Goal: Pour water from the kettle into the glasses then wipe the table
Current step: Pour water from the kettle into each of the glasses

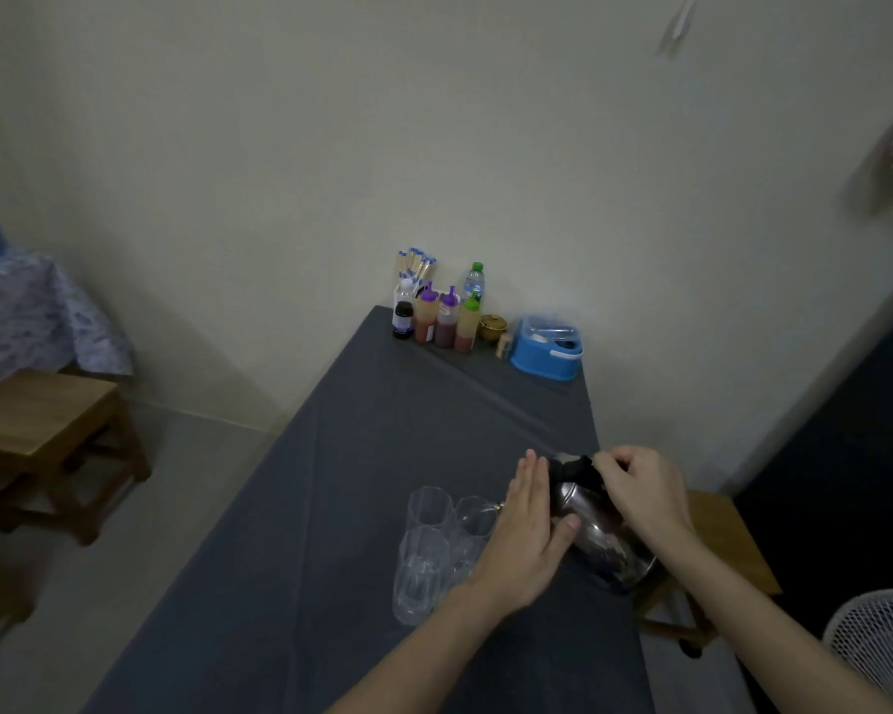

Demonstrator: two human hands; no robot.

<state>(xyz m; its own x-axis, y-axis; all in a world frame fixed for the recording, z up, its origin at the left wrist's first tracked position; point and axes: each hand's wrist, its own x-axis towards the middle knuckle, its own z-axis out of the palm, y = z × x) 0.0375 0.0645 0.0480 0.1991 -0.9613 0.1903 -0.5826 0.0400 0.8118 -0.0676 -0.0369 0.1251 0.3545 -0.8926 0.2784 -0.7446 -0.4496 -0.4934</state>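
**Pour in progress: kettle tipped toward far glass**

Kettle (596, 528), steel body with black top, is tilted with its spout toward the cluster of clear glasses (436, 543) on the grey-clothed surface (331, 507). Right hand (643, 494) is curled closed around the black handle at the kettle's top. Left hand (529, 538) lies flat against the kettle's side, fingers straight and together, thumb underneath, steadying rather than gripping.

Glasses stand close together, some touching, just left of the kettle. The spout tip sits over the far right glass; a stream is too faint to confirm. The near glass seems to hold some water.

Judgement for this step: keep the tilt shallow and slow, spout close above one rim only, since the tight grouping invites spill into gaps. Left palm should guide the angle, not push.

Condiment bottles (444, 322) and blue container (545, 355) stand well apart at the far end.
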